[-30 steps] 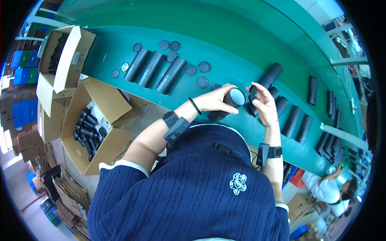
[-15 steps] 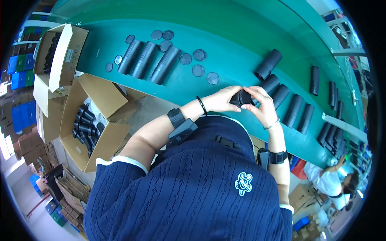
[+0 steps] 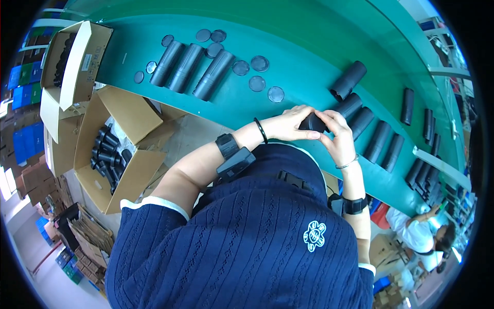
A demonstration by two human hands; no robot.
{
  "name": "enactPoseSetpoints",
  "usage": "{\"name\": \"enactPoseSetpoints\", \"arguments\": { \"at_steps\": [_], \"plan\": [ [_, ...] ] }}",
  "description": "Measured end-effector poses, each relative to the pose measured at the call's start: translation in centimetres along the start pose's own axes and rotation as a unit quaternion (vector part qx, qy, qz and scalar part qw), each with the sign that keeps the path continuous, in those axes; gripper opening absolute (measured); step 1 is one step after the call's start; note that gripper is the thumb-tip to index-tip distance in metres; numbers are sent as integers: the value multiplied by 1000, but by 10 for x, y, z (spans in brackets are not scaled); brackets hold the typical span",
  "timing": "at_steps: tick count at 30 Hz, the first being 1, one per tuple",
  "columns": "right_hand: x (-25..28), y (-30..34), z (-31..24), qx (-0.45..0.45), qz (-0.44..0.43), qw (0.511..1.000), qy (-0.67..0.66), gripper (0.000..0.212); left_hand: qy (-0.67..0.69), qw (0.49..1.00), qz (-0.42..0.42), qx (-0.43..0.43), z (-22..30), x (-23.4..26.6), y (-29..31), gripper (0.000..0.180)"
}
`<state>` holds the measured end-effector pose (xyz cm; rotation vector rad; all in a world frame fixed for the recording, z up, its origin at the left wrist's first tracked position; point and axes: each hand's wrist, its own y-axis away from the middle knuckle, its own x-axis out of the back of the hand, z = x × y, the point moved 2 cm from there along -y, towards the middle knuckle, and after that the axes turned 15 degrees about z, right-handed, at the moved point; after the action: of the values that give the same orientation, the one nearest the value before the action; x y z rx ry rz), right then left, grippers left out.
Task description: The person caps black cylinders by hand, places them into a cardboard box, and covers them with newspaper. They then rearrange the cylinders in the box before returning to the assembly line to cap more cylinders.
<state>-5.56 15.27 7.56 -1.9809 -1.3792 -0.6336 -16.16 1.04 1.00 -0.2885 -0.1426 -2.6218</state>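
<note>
Close to my body, at the front edge of the green bench, both hands hold one black ribbed tube [image 3: 312,123], seen nearly end-on. My left hand [image 3: 289,125] is closed around its left side. My right hand [image 3: 336,135] grips it from the right, its thumb near the left thumb at the close end. The fingers hide most of the tube. Several round black caps [image 3: 257,83] lie flat beyond my left hand, beside three black tubes [image 3: 213,76]. More black tubes [image 3: 362,123] lie in a slanting row just right of my right hand.
An open carton [image 3: 141,177] of black funnel-shaped parts [image 3: 108,152] stands left, below the green bench [image 3: 139,38]. Another carton [image 3: 77,77] with black parts sits at the bench's left end. Further tubes [image 3: 407,106] lie far right, beyond a pale rail [image 3: 440,164]. A person [image 3: 419,232] works there.
Both hands stay on the tube; my left thumb has stretched further across its close end towards the right thumb. The view has shifted slightly.
</note>
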Motion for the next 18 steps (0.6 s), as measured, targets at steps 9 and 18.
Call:
{"name": "enactPoseSetpoints", "arguments": {
  "at_steps": [9,18],
  "plan": [
    [4,-1,-3,-51,-18,998,-32,54,7,1000,8,-27,-4,-3,1,70],
    [0,4,-8,-29,33,999,2,52,13,999,12,-40,-6,-4,-1,68]
  ]
}}
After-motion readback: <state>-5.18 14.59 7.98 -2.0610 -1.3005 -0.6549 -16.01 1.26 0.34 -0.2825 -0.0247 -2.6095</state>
